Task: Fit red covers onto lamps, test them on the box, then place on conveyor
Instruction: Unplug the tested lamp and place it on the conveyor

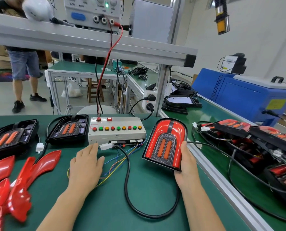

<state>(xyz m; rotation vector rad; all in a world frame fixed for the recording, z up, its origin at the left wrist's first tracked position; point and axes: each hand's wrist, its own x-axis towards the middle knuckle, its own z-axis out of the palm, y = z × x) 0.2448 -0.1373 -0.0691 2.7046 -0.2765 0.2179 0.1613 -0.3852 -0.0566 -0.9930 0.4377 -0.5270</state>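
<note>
My right hand (186,162) holds a lamp with its red cover fitted (166,142), tilted up off the green table beside the test box (116,130). The lamp's black cable (127,180) loops across the table to a white connector (106,145) at the box's front. My left hand (86,165) rests on the table, its fingertips reaching the white connector. Two uncovered lamps (69,130) (10,139) lie to the left of the box. Loose red covers (22,180) lie piled at the left edge.
Finished covered lamps (255,135) with tangled cables lie on the conveyor (210,112) to the right. A blue machine (249,95) stands beyond it. A power supply (92,12) sits on the shelf overhead. A person (24,67) stands at the back left.
</note>
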